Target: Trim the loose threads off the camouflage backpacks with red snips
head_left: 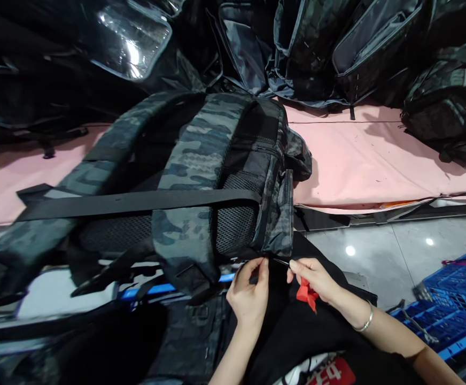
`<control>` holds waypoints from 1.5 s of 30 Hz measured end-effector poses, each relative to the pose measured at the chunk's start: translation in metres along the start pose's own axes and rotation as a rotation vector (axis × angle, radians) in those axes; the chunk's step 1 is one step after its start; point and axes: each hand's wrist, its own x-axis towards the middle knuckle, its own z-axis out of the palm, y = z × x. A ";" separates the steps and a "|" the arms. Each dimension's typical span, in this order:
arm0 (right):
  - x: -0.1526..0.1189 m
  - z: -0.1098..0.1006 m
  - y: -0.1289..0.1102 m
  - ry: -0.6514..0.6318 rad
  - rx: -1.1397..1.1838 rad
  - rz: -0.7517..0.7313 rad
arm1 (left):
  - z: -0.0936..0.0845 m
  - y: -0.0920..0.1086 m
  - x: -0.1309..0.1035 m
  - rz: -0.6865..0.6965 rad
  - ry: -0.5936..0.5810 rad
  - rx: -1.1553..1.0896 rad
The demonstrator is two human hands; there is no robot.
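Note:
A dark camouflage backpack (193, 155) lies on its side on the pink-covered table, shoulder straps facing up and a black webbing strap (137, 202) across them. At its lower right corner, my left hand (251, 291) pinches something too small to make out. Just right of it, my right hand (311, 275) grips a small tool with a thin dark shaft (280, 262), its tip pointing left toward my left fingertips. A red piece (307, 294) hangs below my right fingers.
Several more dark bags (317, 48) stand along the back of the pink table (361, 155). Another backpack (449, 107) sits at the right. Blue plastic crates (453, 294) rest on the tiled floor at lower right. Dark fabric (193, 331) lies at lower left.

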 end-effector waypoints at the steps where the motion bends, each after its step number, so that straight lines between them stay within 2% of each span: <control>1: 0.001 0.000 0.000 0.002 0.003 0.000 | 0.000 0.000 0.000 0.011 -0.014 -0.011; 13: 0.006 0.005 0.000 -0.036 0.035 0.025 | -0.004 -0.019 -0.004 0.048 -0.113 -0.097; 27: 0.013 0.020 0.010 0.079 -0.009 -0.043 | -0.005 -0.013 -0.001 0.064 -0.114 -0.096; 31: 0.013 0.016 0.008 0.074 -0.033 -0.080 | -0.007 -0.011 -0.005 0.057 -0.182 -0.125; 35: 0.004 0.006 0.001 0.010 -0.046 -0.037 | -0.013 -0.014 -0.011 -0.007 -0.319 -0.194; 41: -0.003 -0.001 0.004 0.067 -0.022 0.032 | -0.005 -0.017 -0.013 -0.210 -0.233 -0.262; 45: 0.002 0.003 0.009 0.062 -0.053 0.024 | 0.002 -0.013 -0.008 -0.259 -0.213 -0.241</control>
